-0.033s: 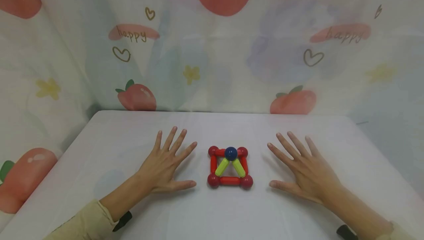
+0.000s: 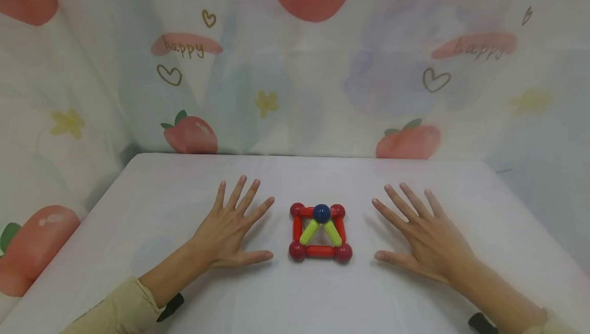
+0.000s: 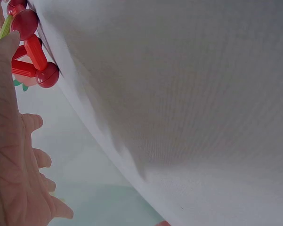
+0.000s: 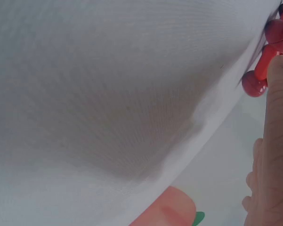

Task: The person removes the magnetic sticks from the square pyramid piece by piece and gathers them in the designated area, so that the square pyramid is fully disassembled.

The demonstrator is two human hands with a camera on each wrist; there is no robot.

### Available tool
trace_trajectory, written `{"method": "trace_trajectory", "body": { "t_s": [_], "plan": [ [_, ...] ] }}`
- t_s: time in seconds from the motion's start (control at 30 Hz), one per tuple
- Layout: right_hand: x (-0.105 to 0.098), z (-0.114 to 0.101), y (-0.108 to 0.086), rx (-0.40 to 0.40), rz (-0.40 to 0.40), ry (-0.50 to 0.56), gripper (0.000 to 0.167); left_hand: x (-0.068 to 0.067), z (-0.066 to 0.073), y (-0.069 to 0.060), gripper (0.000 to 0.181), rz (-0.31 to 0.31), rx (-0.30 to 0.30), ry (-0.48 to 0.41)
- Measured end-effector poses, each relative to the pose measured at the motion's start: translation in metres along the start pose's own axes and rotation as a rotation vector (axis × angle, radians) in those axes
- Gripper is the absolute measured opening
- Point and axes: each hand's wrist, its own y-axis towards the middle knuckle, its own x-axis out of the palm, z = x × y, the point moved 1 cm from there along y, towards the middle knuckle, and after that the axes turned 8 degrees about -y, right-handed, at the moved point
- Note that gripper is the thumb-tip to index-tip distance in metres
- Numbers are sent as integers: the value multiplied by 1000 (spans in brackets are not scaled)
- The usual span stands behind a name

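A structure of magnetic rods and balls [image 2: 320, 252] rests on the white table between both hands. Red rods and red corner balls form its square base. Two yellow-green rods [image 2: 309, 232] lean up to a blue ball [image 2: 321, 213]. To its left, my left hand [image 2: 229, 231] is palm down with fingers spread, holding nothing and apart from the structure. My right hand [image 2: 426, 239] mirrors it on the other side, also spread and holding nothing. In the left wrist view, red balls [image 3: 47, 75] show beyond the thumb; the right wrist view shows similar red balls [image 4: 254, 84].
The white-covered table [image 2: 295, 298] runs back to an upright cloth [image 2: 304, 83] printed with fruit, hearts and flowers. Another stretch of this cloth stands along the left side. Dark bands [image 2: 171, 307] show at the wrists, below the beige sleeves [image 2: 124, 308].
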Motion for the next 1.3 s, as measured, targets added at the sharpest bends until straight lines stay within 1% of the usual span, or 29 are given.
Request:
{"method": "trace_trajectory", "body": {
  "t_s": [0.33,0.5,0.53,0.6,0.67,0.73,0.77,0.83,0.93,1.0,1.07,1.13,1.2,1.3],
  "plan": [
    [0,-1,-1,9,0,24,102,-2,1,-1,103,1,-6,-2],
    [-3,-2,1,30,-27,49,103,-2,2,1,102,-7,-10,-23],
    [-4,-2,1,35,-36,64,102,-2,3,2,102,-14,-15,-41],
    [-7,-4,3,47,-57,114,101,-2,6,3,101,-33,-40,-120],
    [-11,-8,6,62,-82,185,98,-4,11,4,99,-60,-83,-250],
    [-17,-14,10,80,-102,274,93,-6,18,6,95,-78,-135,-398],
    [-21,-17,13,92,-109,328,90,-8,23,7,92,-76,-156,-465],
    [-27,-25,21,112,-121,440,83,-10,32,11,85,-64,-181,-555],
    [-34,-37,35,113,-119,605,76,-14,45,19,70,-19,-165,-635],
    [-37,-45,45,85,-98,692,74,-15,52,25,58,11,-137,-668],
    [-40,-52,55,45,-66,756,73,-14,58,31,47,48,-107,-713],
    [-42,-58,64,-3,-21,793,72,-12,62,36,38,83,-86,-748],
    [-43,-63,70,-50,26,800,68,-10,64,40,30,111,-74,-791],
    [-42,-67,76,-93,96,781,62,-6,67,45,25,123,-70,-844]
  ]
}}
